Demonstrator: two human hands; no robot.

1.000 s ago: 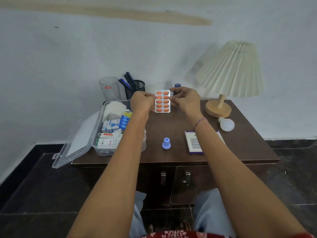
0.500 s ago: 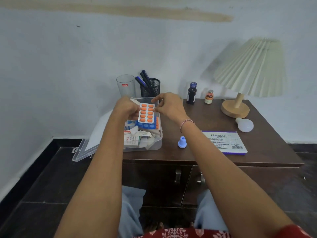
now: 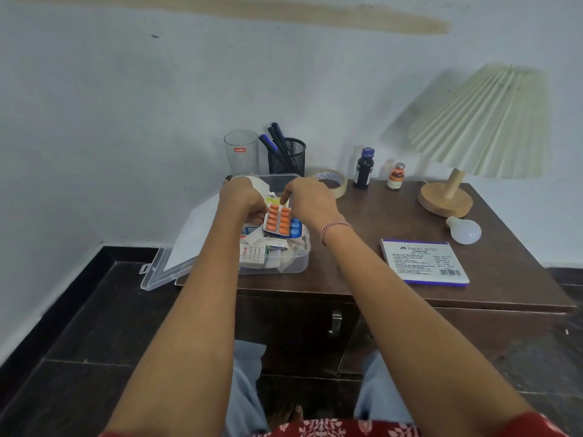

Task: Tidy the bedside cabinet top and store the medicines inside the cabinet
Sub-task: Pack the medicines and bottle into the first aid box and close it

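Observation:
A blister strip of orange tablets (image 3: 277,220) lies on top of the medicine packs inside a clear plastic box (image 3: 293,263) at the left of the dark wooden cabinet top (image 3: 362,247). My left hand (image 3: 243,200) pinches the strip's left edge. My right hand (image 3: 310,200) rests over its right edge, index finger touching the top of the strip. A blue blister pack (image 3: 296,228) sits just under it. A dark syrup bottle (image 3: 363,168) and a small orange vial (image 3: 396,176) stand at the back.
The box's clear lid (image 3: 170,266) hangs open off the cabinet's left side. A glass (image 3: 241,151), a mesh pen holder (image 3: 287,156), a tape roll (image 3: 334,181), a lamp (image 3: 473,137), a white bulb (image 3: 465,230) and a stamp pad box (image 3: 424,261) stand on top. Cabinet doors (image 3: 315,329) are shut.
Both hands carried the orange strip from mid-air over the cabinet's middle leftward and down into the clear box. The view shifted left.

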